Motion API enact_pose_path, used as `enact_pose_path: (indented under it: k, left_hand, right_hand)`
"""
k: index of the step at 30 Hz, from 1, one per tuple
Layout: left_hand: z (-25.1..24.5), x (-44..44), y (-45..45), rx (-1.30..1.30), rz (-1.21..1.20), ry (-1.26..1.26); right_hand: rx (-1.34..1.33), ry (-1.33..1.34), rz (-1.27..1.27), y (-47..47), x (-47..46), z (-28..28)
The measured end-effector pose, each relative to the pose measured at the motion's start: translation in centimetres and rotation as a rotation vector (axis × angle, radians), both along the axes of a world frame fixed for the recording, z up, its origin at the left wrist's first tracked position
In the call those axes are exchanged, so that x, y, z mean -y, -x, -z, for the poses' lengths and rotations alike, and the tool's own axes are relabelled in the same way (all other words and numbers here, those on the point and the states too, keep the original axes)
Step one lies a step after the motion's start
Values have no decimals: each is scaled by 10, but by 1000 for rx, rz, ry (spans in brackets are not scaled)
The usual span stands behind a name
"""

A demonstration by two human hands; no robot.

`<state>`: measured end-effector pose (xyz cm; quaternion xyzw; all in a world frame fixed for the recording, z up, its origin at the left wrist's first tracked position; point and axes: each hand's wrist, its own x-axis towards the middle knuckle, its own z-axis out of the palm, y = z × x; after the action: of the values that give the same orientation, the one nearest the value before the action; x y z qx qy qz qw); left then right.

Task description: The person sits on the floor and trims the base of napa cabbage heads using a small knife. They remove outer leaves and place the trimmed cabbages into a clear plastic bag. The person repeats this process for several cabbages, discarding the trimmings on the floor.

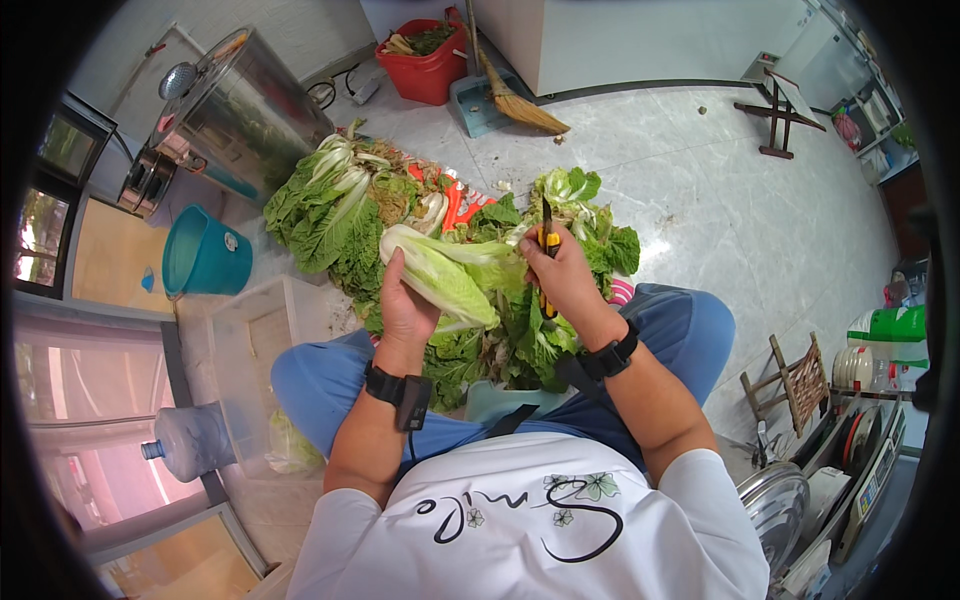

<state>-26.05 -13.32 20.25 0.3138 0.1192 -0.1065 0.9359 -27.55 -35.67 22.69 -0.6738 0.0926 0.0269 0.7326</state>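
A pale napa cabbage point(442, 281) lies across my left hand point(409, 304), the thumb on its upper side near the white base end. My right hand point(562, 266) holds a yellow and black utility knife point(551, 244), its dark blade pointing away from me. The fingers of that hand are also at the edge of an outer leaf point(495, 262) that spreads from the cabbage; how firmly they pinch it cannot be told. Loose green cabbage leaves point(330, 217) are heaped on the floor beyond and below both hands, partly over a red and white sheet point(457, 202).
At my left are a clear plastic bin point(251, 360) with a cabbage inside, a teal bucket point(206, 251) and a water jug point(187, 442). Farther off stand a large metal pot point(247, 120), a red bucket point(424, 75), a dustpan point(476, 109) and a broom point(517, 105). Wooden stools point(787, 382) are at right.
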Motion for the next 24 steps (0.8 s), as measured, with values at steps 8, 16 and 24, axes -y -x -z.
enact_pose_path:
  k: [8, 16, 24]
  left_hand:
    - [4, 3, 6, -92, 209, -31]
    - [19, 5, 10, -189, 359, -93]
    - [25, 10, 14, -73, 364, -210]
  right_hand:
    - [118, 85, 186, -10, 24, -24]
    - [173, 235, 171, -20, 56, -26]
    - [158, 650, 98, -21, 55, -9]
